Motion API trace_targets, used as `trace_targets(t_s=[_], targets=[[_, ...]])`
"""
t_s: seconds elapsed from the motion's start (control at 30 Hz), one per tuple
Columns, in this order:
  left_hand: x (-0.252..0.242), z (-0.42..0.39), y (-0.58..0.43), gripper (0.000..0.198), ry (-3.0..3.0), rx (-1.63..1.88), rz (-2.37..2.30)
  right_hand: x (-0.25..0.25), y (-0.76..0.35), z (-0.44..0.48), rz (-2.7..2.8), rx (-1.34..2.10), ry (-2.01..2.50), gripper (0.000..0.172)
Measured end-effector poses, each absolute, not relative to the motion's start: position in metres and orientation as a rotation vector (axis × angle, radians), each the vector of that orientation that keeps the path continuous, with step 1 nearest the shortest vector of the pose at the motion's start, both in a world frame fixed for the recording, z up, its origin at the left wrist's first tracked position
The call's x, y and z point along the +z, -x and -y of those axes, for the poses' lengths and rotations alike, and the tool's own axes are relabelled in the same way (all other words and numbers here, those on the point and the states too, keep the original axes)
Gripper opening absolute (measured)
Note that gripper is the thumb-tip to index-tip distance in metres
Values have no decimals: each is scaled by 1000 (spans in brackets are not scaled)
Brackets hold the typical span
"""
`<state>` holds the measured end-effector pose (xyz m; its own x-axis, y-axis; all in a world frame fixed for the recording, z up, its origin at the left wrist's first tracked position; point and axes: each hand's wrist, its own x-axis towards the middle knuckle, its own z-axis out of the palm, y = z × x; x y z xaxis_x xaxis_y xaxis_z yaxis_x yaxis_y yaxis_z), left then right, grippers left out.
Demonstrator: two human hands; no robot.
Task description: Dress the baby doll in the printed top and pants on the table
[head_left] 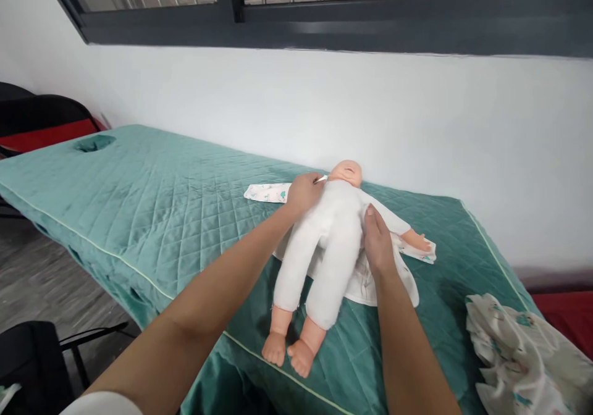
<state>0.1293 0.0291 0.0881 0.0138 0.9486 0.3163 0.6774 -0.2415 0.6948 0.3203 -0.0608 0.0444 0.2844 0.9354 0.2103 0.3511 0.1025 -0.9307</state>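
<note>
White-clad, likely light and squishy, the doll on the green bed we'd grab round its torso; our left hand pinches a white strip, right hand, can't tell.

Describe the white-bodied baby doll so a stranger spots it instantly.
Find the green quilted bed along the plain white wall. Toward its right end, between the left hand and right hand, lies the white-bodied baby doll. Unlike the crumpled, printed white cloth nearby, it has a smooth bare head and feet.
</note>
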Motion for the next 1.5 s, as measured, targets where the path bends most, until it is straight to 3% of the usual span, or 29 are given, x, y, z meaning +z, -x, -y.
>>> trace_targets(t_s=[0.27, 0.43, 0.57, 0.7, 0.9, 1.07, 1.2, 1.5], targets=[[114, -19, -145, 30, -2172, 812, -1774, 37, -312, 56, 1354, 1076, 1448, 105], [145, 15, -149, 23, -2262, 507, -1675, 39, -312, 56, 1325, 1084, 1464, 101], [160, 32, -139, 30, -2108, 631, -1152, 41, -312, 58, 1322, 1051, 1471, 100], [147, 25, -128, 30, -2196, 875, -1511, 41, -311, 59, 1318, 1053, 1473, 99], [122, 8, -139, 44, -2240, 630, -1790, 40, -312, 59, 1332, 1056, 1451, 100], [124, -2, -152, 36, -2344, 467, -2019, 43, -310, 61, 1352, 1087, 1462, 99], [131, -14, -158, 31, -2341, 303, -2026, 45, -307, 62, 1375, 1092, 1443, 98], [136, -6, -189, 30, -2422, 386, -1840, 49, -310, 63, 1428, 1081, 1426, 101]])
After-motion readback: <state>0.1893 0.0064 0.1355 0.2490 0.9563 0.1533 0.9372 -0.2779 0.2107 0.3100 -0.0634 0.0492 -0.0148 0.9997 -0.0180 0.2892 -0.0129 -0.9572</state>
